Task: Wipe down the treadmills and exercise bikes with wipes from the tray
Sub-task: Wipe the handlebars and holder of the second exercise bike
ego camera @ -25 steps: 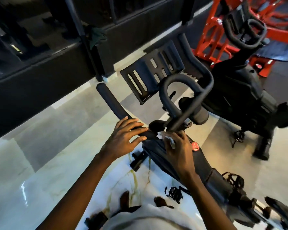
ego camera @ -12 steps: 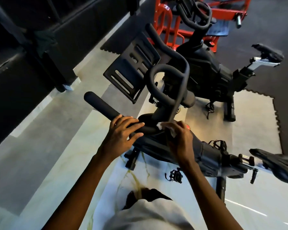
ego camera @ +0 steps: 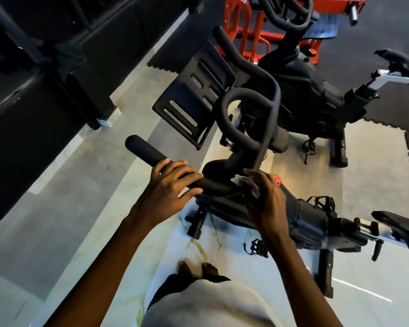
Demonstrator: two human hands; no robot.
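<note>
- Left hand [ego camera: 170, 185] holds the handlebar [ego camera: 144, 151] of the nearer bike [ego camera: 316, 228] on its left grip, fingers curled over the top and thumb on the near side, steadying it.
- Right hand [ego camera: 266, 201] pinches a crumpled white wipe [ego camera: 244, 181] and presses it where the handlebar loop meets the stem, just beside a red knob [ego camera: 276, 179].
- By my reading, this bike is mid-wipe, with the work at the handlebar's centre. No surface shows plainly as cleaned or not, so I cannot tell how much of it is done.
- Its saddle [ego camera: 404, 226], at the right edge, lies well apart from both hands and probably remains to be wiped.
- Beyond, to the upper right, the second bike [ego camera: 305, 90] stands with no hand near it, so it likely waits its turn.
- Neither tray nor treadmills are in view, and a good part of the task seems left.
</note>
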